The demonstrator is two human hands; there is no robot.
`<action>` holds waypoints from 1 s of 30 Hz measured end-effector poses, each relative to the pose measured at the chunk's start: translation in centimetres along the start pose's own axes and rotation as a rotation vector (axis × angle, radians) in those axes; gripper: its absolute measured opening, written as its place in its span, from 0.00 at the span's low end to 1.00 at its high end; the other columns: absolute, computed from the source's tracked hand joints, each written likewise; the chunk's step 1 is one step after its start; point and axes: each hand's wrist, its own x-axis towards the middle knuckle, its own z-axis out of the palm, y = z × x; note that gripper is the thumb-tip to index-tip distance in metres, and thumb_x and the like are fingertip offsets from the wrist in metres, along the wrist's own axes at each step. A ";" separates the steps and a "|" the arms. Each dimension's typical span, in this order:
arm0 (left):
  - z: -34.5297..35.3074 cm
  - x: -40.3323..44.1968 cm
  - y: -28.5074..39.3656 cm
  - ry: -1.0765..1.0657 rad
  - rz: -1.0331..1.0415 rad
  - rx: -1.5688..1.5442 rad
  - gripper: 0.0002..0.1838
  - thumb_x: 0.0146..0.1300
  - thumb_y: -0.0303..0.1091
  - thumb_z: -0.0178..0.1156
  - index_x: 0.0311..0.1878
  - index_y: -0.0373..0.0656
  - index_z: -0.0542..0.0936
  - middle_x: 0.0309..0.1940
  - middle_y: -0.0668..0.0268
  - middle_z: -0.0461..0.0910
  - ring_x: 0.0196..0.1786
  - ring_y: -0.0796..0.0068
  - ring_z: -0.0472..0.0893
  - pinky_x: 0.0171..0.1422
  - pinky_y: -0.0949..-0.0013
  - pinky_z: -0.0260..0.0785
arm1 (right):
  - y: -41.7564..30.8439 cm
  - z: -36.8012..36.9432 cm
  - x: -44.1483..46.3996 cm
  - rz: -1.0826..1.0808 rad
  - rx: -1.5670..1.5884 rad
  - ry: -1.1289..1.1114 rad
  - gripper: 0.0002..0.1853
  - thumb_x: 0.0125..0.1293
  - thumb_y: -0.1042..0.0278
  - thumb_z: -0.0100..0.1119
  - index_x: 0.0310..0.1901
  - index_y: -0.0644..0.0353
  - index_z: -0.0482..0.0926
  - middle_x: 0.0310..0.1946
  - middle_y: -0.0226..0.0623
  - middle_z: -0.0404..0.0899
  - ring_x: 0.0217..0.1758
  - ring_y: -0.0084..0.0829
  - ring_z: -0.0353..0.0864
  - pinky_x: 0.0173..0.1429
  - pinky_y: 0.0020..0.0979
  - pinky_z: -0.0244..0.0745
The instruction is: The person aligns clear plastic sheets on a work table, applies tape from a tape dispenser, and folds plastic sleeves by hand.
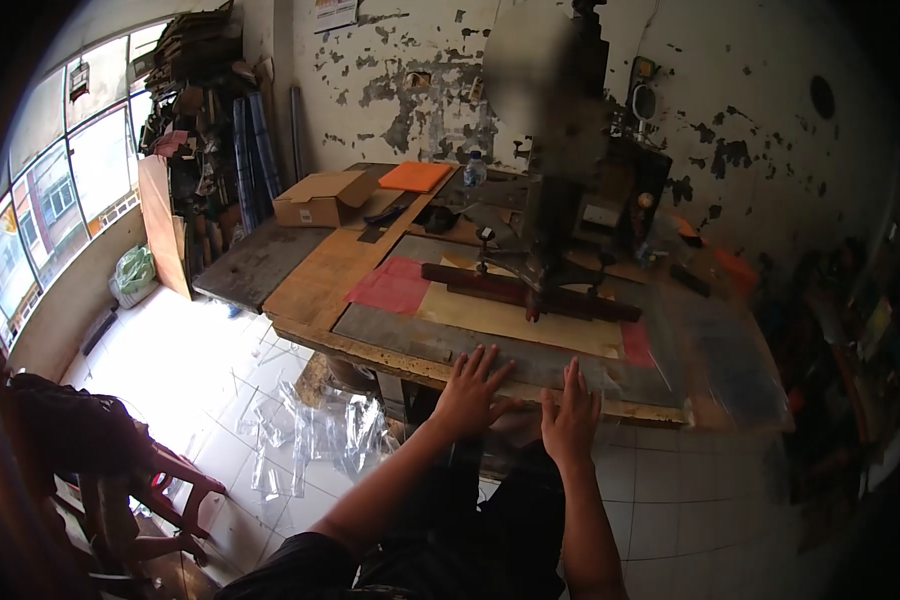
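My left hand [468, 392] is open, its fingers spread over the front edge of the worktable [390, 355]. Beside it, my right hand [571, 412] is also open, fingers pointing away from me; neither hand holds anything I can see. Whether the palms rest on the edge or hover just above it, I cannot tell. Beyond my fingers lies a yellowish sheet [490, 316] with a pink-red sheet [390, 287] at its left end. Across these runs the dark red bar [470, 281] of a dark upright machine [555, 210].
A cardboard box [315, 200], an orange stack [415, 177] and a water bottle [474, 170] stand at the table's back left. Clear plastic scraps [320, 430] litter the floor. A red stool [185, 490] is at lower left, and clear plastic sheeting [735, 370] hangs off the right corner.
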 end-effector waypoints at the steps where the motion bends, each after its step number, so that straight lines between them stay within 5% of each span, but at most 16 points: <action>1: -0.1 -0.1 -0.1 -0.009 0.001 0.006 0.39 0.75 0.66 0.56 0.81 0.54 0.69 0.83 0.46 0.61 0.85 0.40 0.58 0.87 0.36 0.48 | -0.3 -0.3 0.1 0.036 0.071 0.007 0.36 0.84 0.46 0.49 0.83 0.60 0.58 0.79 0.50 0.68 0.85 0.49 0.61 0.85 0.61 0.50; 7: -0.4 0.5 -0.3 -0.070 -0.002 -0.002 0.41 0.75 0.68 0.54 0.82 0.54 0.68 0.83 0.45 0.60 0.86 0.40 0.57 0.87 0.38 0.47 | 0.9 0.8 -0.3 -0.103 -0.260 0.105 0.36 0.83 0.44 0.50 0.81 0.61 0.63 0.78 0.51 0.69 0.83 0.48 0.65 0.85 0.61 0.52; 13: -1.0 0.8 0.0 -0.158 -0.030 0.010 0.42 0.75 0.69 0.52 0.83 0.52 0.67 0.84 0.44 0.57 0.87 0.40 0.54 0.88 0.39 0.45 | 0.7 -0.4 0.9 0.032 0.121 -0.062 0.40 0.82 0.45 0.53 0.84 0.60 0.57 0.81 0.55 0.63 0.85 0.52 0.62 0.84 0.62 0.52; 17: -1.2 0.9 0.2 -0.170 -0.037 0.007 0.42 0.76 0.69 0.52 0.83 0.51 0.67 0.85 0.43 0.55 0.87 0.40 0.53 0.88 0.38 0.43 | -0.1 -1.0 1.0 -0.125 -0.121 0.071 0.41 0.81 0.46 0.55 0.84 0.60 0.54 0.81 0.56 0.61 0.83 0.54 0.64 0.84 0.61 0.54; 20: -1.4 0.9 0.4 -0.164 -0.044 -0.009 0.42 0.76 0.68 0.52 0.83 0.51 0.67 0.85 0.43 0.55 0.87 0.40 0.52 0.88 0.38 0.43 | -0.1 0.0 0.6 -0.064 0.017 -0.026 0.42 0.80 0.46 0.56 0.84 0.62 0.53 0.82 0.57 0.59 0.83 0.55 0.64 0.83 0.62 0.55; 22: -1.2 1.1 0.2 -0.149 -0.038 -0.009 0.42 0.77 0.68 0.52 0.83 0.51 0.67 0.85 0.43 0.55 0.87 0.40 0.52 0.88 0.38 0.43 | -0.2 -0.1 1.2 -0.023 0.229 0.097 0.44 0.80 0.47 0.56 0.85 0.63 0.50 0.82 0.58 0.58 0.84 0.55 0.63 0.83 0.62 0.54; 26: -0.8 1.1 -0.1 -0.139 -0.023 0.002 0.42 0.76 0.68 0.53 0.82 0.51 0.68 0.84 0.43 0.56 0.87 0.39 0.53 0.88 0.36 0.44 | 0.3 0.8 0.9 -0.064 -0.030 -0.070 0.43 0.80 0.48 0.56 0.84 0.65 0.50 0.82 0.55 0.59 0.84 0.55 0.62 0.83 0.63 0.53; 28: -0.9 1.2 0.0 -0.136 -0.029 -0.016 0.42 0.75 0.68 0.54 0.82 0.51 0.68 0.84 0.43 0.57 0.86 0.39 0.54 0.87 0.35 0.44 | -0.6 0.1 1.2 -0.044 0.072 0.128 0.40 0.81 0.48 0.55 0.83 0.65 0.56 0.80 0.51 0.65 0.84 0.54 0.64 0.83 0.64 0.53; 30: -1.1 1.2 0.2 -0.144 -0.033 -0.037 0.42 0.75 0.68 0.56 0.82 0.50 0.69 0.84 0.43 0.57 0.86 0.38 0.55 0.87 0.35 0.45 | -0.4 0.1 1.0 -0.072 -0.022 0.028 0.39 0.80 0.49 0.56 0.82 0.64 0.58 0.80 0.50 0.66 0.84 0.52 0.62 0.84 0.64 0.51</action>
